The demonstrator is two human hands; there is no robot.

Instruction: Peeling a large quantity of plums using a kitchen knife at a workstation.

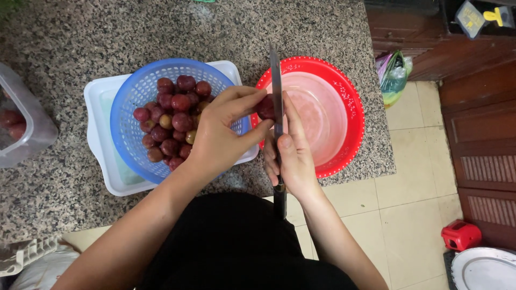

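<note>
The left hand (220,134) pinches a dark red plum (265,107) between thumb and fingertips, holding it just in front of the right hand (290,153). The right hand is wrapped around a knife (276,91), its forefinger laid along the blade, whose edge meets the plum; how deep it sits cannot be told from here. Beyond the left hand, a blue colander (129,107) full of plums stands in a white tray (97,107). Beyond the right hand is a red basin (352,107) on the speckled stone counter (64,43).
</note>
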